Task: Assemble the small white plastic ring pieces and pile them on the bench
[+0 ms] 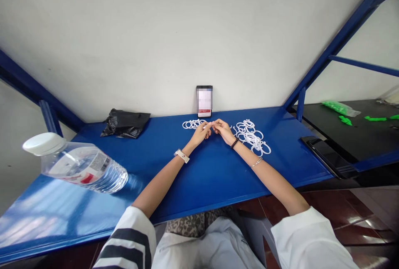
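Note:
My left hand (pixel 200 133) and my right hand (pixel 223 130) meet at the fingertips above the blue table (pixel 187 190). Both are closed in a pinch. Whatever lies between the fingers is too small to make out, though a bit of white shows by the left fingers. Just behind my left hand lies a small row of thin white plastic rings (pixel 190 124). To the right of my right hand spreads a larger, tangled heap of the same white rings (pixel 249 136), each with a small knob.
A phone (pixel 204 102) leans upright against the wall. A black plastic bag (pixel 126 123) lies at the back left, and a water bottle (pixel 84 165) stands at the near left. Another dark phone (pixel 324 154) rests by the right edge. Green pieces (pixel 345 120) lie on the black neighbouring table.

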Tool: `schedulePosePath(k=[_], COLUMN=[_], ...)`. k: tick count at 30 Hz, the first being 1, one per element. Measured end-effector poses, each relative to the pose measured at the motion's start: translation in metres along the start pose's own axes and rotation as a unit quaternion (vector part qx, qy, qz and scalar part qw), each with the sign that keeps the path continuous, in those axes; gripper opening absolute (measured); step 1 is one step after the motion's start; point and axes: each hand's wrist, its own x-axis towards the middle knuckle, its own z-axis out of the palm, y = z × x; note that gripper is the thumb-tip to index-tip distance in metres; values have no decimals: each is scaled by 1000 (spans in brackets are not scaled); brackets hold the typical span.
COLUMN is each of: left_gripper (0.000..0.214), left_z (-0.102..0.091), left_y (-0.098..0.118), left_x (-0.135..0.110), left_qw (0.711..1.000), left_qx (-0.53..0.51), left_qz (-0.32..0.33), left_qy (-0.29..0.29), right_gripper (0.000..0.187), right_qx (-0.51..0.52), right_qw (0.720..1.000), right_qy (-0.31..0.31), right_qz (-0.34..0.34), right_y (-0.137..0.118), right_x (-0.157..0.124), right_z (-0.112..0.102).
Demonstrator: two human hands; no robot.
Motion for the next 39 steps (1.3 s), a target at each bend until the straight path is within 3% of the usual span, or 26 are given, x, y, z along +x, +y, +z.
schedulePosePath(k=[17, 39], left_gripper=[47, 42], left_z=[1, 0], left_y=[4, -2], left_x=[-1, 0], left_qw=[1000, 999], left_qx=[-19, -38], left_qz=[-19, -17], left_qy=[10, 14], right_gripper=[28, 39], right_qx=[50, 25], right_qw=[998, 999], right_qy=[-18, 17], right_qz=[22, 18], right_y=[-1, 0], right_x=[0, 1], right_z=[-2, 0])
